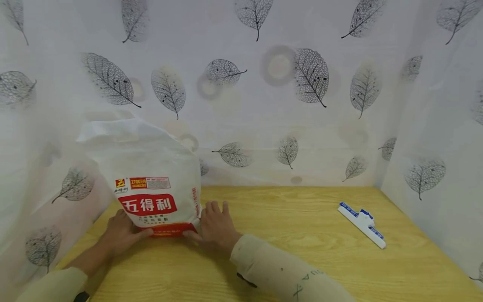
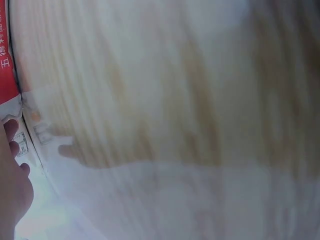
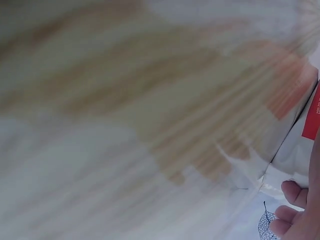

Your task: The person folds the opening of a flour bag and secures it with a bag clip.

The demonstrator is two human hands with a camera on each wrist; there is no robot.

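The flour bag (image 1: 151, 180) stands upright at the counter's (image 1: 286, 218) ten o'clock, long axis vertical. The left hand (image 1: 120, 235) and right hand (image 1: 216, 228) flank its base, fingers straight, pressing equally close.

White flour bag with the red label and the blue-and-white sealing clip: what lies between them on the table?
Head view: only bare wooden table between white flour bag and blue-and-white sealing clip.

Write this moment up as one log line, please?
left hand: rests on flour bag base | right hand: against bag's right side | bag: upright on wooden table | sealing clip: apart, right
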